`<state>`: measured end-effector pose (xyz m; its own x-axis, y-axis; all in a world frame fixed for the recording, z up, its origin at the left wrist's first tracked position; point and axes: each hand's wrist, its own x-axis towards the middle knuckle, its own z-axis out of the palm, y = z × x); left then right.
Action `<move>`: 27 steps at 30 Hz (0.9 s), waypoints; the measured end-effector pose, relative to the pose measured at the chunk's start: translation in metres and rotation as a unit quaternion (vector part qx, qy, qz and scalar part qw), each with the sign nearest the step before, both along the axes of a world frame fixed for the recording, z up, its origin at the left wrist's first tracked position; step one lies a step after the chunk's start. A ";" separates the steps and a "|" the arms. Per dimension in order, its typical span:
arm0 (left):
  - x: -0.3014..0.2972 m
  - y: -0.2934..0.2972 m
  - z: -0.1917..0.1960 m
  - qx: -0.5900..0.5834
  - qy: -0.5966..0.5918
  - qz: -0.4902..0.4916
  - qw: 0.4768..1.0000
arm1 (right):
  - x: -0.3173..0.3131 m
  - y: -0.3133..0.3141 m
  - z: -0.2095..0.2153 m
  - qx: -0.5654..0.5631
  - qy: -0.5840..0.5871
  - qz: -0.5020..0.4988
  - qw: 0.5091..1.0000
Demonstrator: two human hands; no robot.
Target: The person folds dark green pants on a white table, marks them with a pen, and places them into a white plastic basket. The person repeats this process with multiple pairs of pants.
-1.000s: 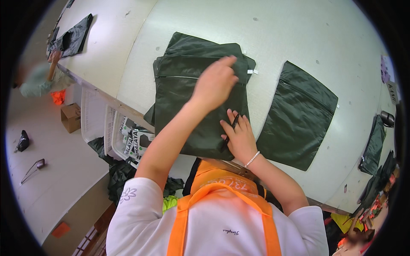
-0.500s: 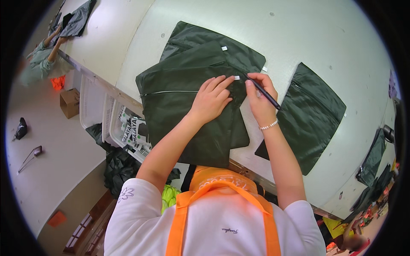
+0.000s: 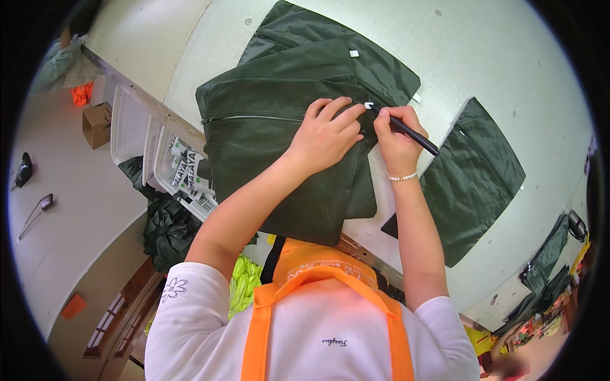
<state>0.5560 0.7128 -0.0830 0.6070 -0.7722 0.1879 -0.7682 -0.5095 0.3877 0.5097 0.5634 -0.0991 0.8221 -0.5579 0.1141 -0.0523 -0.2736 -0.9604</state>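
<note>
On the pale table lies a loose stack of dark green zippered fabric pieces (image 3: 273,171) with small white tags. My left hand (image 3: 327,136) rests on the top piece, its fingers spread and slightly bent, their tips beside a white tag (image 3: 369,105) at the piece's right edge. In my right hand (image 3: 399,143) I grip a black pen (image 3: 416,136). Its tip meets that tag, and the shaft slants down to the right. A second white tag (image 3: 354,54) shows on the piece beneath.
A separate dark green zippered piece (image 3: 476,178) lies to the right on the table (image 3: 495,57). White plastic baskets (image 3: 130,127) stand off the left table edge, one holding printed packets (image 3: 187,165). A cardboard box (image 3: 97,125) sits beyond. A co-worker's sleeve (image 3: 56,66) shows far left.
The pen tip has come down onto the white tag, and my right hand has closed in beside my left. The whole view has shifted slightly. My left hand stays on the top piece.
</note>
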 end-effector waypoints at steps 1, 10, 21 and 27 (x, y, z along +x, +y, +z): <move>0.000 0.000 0.000 0.004 -0.002 0.002 1.000 | 0.000 0.000 -0.001 -0.008 0.001 0.001 1.000; 0.001 -0.002 0.000 0.000 -0.002 0.002 1.000 | 0.000 -0.001 -0.002 -0.039 -0.001 0.019 0.999; 0.046 -0.003 0.010 -0.090 -0.004 0.054 0.994 | 0.038 -0.005 0.026 0.089 -0.061 -0.003 0.994; 0.061 -0.010 -0.005 -0.051 -0.031 0.077 0.995 | 0.085 -0.005 0.010 0.071 -0.015 0.022 0.997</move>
